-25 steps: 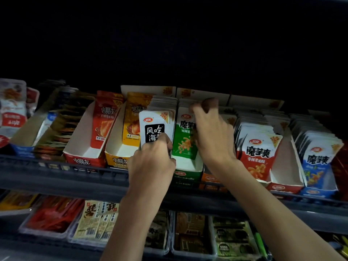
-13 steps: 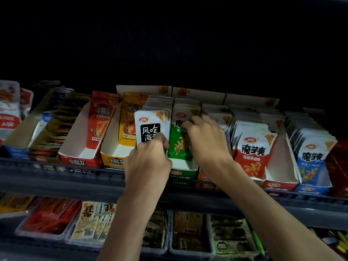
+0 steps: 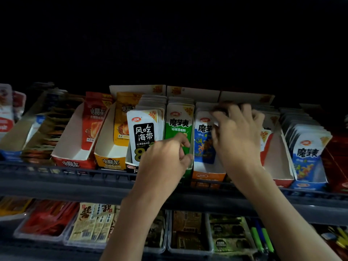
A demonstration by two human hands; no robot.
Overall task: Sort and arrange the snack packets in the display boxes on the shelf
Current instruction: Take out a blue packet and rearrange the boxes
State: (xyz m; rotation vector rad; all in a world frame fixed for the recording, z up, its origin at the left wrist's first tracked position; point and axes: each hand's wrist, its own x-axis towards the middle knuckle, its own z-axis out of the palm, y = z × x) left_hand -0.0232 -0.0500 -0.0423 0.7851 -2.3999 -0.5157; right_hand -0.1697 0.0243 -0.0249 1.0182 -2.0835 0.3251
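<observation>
Display boxes of snack packets stand in a row on the upper shelf (image 3: 94, 185). My left hand (image 3: 165, 159) is at the front of the green box, thumb and curled fingers pinching the lower part of the front green packet (image 3: 178, 125). Just left of it stands the row of white packets with a black label (image 3: 144, 136). My right hand (image 3: 235, 132), blurred, curls its fingers over the tops of the blue packets (image 3: 202, 140) in the orange box (image 3: 207, 175). It hides most of the red packets' row behind it.
Left of the black-label row stand a half-empty yellow box (image 3: 111, 161) and a red box (image 3: 73, 162). A blue box of packets (image 3: 308, 157) stands at the right. Trays of other snacks (image 3: 90, 225) fill the lower shelf. Above the boxes all is dark.
My right hand has moved right, from the green row to the blue packets in the orange box. My left hand has left the black-label packets and moved to the green packet's front.
</observation>
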